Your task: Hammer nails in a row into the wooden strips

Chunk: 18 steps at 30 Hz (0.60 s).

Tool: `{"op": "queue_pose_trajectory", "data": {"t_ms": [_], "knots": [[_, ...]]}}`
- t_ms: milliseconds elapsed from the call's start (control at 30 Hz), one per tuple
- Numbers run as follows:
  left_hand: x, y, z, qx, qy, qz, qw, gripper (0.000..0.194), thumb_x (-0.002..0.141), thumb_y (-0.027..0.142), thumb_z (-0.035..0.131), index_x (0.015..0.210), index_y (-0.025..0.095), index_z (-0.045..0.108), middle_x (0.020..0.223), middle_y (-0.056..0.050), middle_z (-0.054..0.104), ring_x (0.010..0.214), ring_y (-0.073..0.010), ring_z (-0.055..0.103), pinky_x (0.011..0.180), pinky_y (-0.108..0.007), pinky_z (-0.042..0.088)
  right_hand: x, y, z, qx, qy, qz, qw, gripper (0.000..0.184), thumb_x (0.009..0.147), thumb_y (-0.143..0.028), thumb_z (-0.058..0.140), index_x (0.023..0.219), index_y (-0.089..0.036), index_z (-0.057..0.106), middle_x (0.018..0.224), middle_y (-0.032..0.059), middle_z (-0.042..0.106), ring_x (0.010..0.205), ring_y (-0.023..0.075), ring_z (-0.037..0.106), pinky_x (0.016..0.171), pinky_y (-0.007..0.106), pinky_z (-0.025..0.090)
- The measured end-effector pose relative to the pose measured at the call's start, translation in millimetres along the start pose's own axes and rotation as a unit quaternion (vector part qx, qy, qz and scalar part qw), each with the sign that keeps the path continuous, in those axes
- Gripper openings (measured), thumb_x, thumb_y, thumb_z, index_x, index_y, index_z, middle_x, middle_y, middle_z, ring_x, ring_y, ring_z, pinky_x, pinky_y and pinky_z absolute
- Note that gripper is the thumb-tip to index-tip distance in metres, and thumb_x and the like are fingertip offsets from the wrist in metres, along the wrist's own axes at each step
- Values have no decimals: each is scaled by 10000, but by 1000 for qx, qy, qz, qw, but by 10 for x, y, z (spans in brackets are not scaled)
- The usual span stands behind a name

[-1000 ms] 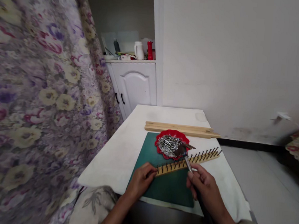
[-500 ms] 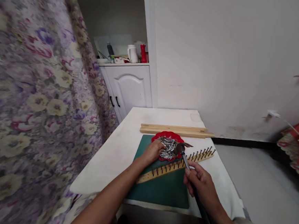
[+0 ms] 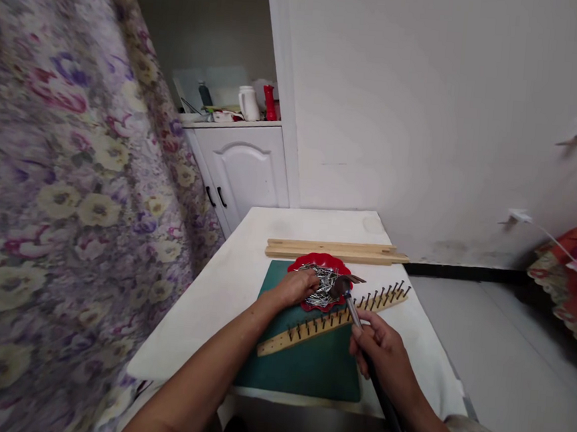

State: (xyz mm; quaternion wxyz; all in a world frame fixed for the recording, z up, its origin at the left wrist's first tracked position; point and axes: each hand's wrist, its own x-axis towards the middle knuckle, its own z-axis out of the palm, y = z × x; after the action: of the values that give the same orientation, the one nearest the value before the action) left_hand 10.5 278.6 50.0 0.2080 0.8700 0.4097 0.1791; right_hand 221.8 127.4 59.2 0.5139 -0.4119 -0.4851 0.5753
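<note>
My left hand (image 3: pixel 299 287) reaches into a red scalloped dish (image 3: pixel 319 258) heaped with silvery nails (image 3: pixel 327 287). Its fingers are bent together among the nails, and what they pinch, if anything, is hidden. My right hand (image 3: pixel 380 348) is closed around a claw hammer (image 3: pixel 352 312) just below its head, the dark handle slanting down toward me. The hammer's head hangs over the right side of the dish. Below the dish, a narrow wooden strip (image 3: pixel 269 345) lies aslant, with many dark nails standing upright along it. Its near left end is bare of nails and shows small holes.
Beneath the strip is a green mat (image 3: pixel 301 373) on a white-covered table (image 3: pixel 201 315). Two or so wooden strips (image 3: pixel 335 253) lie behind the dish. A floral curtain (image 3: pixel 85 193) hangs at the left, a white cabinet (image 3: pixel 250 166) stands behind, and a wall rises beyond the table.
My left hand has left the strip's near end and moved up into the dish of nails. My right hand keeps its hold on the hammer. The view has turned slightly right.
</note>
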Motion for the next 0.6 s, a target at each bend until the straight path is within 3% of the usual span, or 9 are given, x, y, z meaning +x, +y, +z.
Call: {"op": "queue_pose_trajectory", "data": {"t_ms": [233,367,433,600], "knots": [[-180,-25,31,-111,131,-68,983,100,796,219,476,833,153,542,768,-18,599,692,-134,549,634,-225,425,1,38,-10,-18,-8,-5,1000,325,846,-369,560,1088,-153,539,560,-54,568,333,60,408,346,169,298],[-579,-14,-78,-287,231,-127,921,155,798,313,520,826,160,524,734,0,620,691,-130,582,676,-244,459,-15,61,0,-20,-10,2,1000,353,840,-393,569,1101,-159,528,565,-54,571,333,69,411,343,177,314],[-856,34,-98,-327,260,-152,896,165,781,321,561,806,162,526,724,6,627,677,-123,585,681,-244,460,-27,69,18,-18,-12,7,1000,366,834,-401,574,1104,-159,524,563,-53,571,329,71,409,336,181,323],[-1408,225,101,-354,242,-210,879,178,767,326,598,794,157,551,718,-4,638,679,-129,590,646,-230,446,-71,91,81,-30,-17,10,999,383,829,-397,582,1124,-160,521,561,-51,573,334,69,413,332,176,325]]}}
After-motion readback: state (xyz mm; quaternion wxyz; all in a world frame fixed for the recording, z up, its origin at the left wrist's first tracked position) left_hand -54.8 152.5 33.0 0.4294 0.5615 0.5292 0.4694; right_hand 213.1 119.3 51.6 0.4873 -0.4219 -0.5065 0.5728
